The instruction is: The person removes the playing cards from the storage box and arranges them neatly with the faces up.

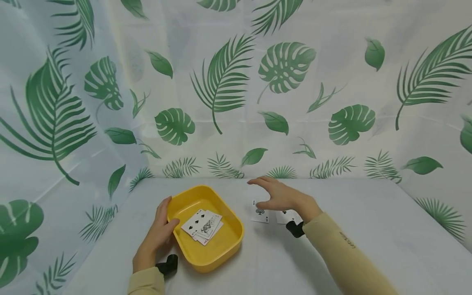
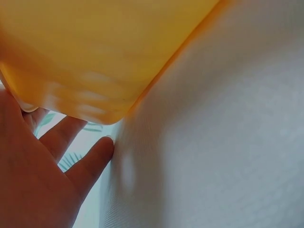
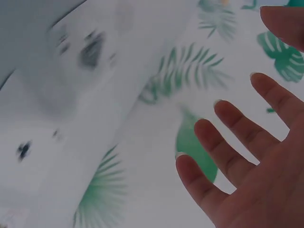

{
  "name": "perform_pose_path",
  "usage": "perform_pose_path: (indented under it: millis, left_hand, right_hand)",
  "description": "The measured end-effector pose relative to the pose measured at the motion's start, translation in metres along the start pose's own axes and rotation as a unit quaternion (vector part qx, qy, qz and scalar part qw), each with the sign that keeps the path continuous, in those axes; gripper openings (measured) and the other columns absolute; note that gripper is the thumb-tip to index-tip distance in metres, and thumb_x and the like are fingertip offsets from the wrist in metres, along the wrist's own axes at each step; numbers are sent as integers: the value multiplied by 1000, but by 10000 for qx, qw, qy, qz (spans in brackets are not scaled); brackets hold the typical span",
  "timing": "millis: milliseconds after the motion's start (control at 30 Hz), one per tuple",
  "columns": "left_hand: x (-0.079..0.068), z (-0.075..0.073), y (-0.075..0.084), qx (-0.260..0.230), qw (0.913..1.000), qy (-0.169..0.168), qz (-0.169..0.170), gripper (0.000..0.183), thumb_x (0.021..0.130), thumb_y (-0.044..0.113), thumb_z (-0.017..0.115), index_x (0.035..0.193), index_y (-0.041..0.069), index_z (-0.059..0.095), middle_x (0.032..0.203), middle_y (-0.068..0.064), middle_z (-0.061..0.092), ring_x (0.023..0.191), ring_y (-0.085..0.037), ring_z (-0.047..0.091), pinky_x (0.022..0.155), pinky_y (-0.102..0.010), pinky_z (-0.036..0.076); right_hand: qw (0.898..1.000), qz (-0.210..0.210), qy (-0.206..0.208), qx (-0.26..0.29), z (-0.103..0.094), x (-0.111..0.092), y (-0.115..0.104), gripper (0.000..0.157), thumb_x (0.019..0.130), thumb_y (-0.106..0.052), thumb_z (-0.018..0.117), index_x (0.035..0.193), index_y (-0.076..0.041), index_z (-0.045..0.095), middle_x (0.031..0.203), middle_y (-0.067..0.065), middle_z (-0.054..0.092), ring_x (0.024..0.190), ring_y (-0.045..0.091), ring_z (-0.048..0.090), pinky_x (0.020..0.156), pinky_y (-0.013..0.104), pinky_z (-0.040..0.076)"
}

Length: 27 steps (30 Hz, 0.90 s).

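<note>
Basically, the risk sits with the two flat cards. The right hand (image 1: 282, 194) is raised over them, fingers spread, thumb apart, holding nothing; right wrist view agrees. The ace of clubs (image 1: 260, 213) lies face up on the white tabletop (image 1: 361, 209), right of the yellow tray (image 1: 221, 259); the second card (image 1: 282, 218) is just beside it, partly hidden by the wrist, rank not readable. The left hand (image 1: 160, 227) grips the tray's left side, thumb over the rim, fingers along the outer wall. A pile of cards (image 1: 203, 226) sits inside, unevenly stacked. Failure modes, my guess: cards lie flush, so fingertips may find no edge and just skate them; too much pressure could bend a corner. The pair is close, so touching one may drag the other. The black wrist camera (image 1: 295, 228) hangs near the second card; a low wrist could snag it. If the left grip tilts the tray, the pile would likely slide into a wall.
</note>
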State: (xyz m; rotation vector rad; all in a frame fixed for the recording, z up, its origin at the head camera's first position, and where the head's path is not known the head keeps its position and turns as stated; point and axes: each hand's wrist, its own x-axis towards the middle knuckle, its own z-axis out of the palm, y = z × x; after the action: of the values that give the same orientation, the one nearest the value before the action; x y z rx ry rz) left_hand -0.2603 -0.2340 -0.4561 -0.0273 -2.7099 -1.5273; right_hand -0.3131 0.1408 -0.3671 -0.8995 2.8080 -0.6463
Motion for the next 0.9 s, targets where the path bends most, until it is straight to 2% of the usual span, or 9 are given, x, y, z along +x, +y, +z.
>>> perform_pose_path:
  millis: [400,633,767,900]
  left_hand:
    - [4,0,-2,-42,10000,49,-16,82,91,8,53,161,10,10,167,-15,3,149,-35,17,119,-53,15]
    - [5,0,-2,-51,9999,94,-25,83,90,9,54,161,10,11,167,-15,4,148,-35,21,119,-52,16]
    - [5,0,-3,-44,9999,79,84,81,91,8,53,161,8,12,166,-16,5,146,-36,23,119,-53,17]
    - [6,-1,-5,-38,9998,53,201,81,91,8,53,160,7,12,166,-17,6,146,-37,23,118,-53,17]
  right_hand:
    - [9997,-158,-200,-27,16,51,-72,67,90,-32,73,151,-25,46,158,6,36,143,31,33,111,58,34]
    - [9985,-360,-323,-260,31,74,-98,65,90,-36,71,150,-28,48,157,6,39,141,29,37,111,55,34]
    - [9976,-424,-378,-406,42,84,-110,65,89,-38,71,150,-30,49,154,4,42,135,27,43,108,53,40]
    - [9963,-353,-571,-546,56,93,-118,66,89,-39,71,151,-31,48,156,4,39,136,28,43,108,54,40]
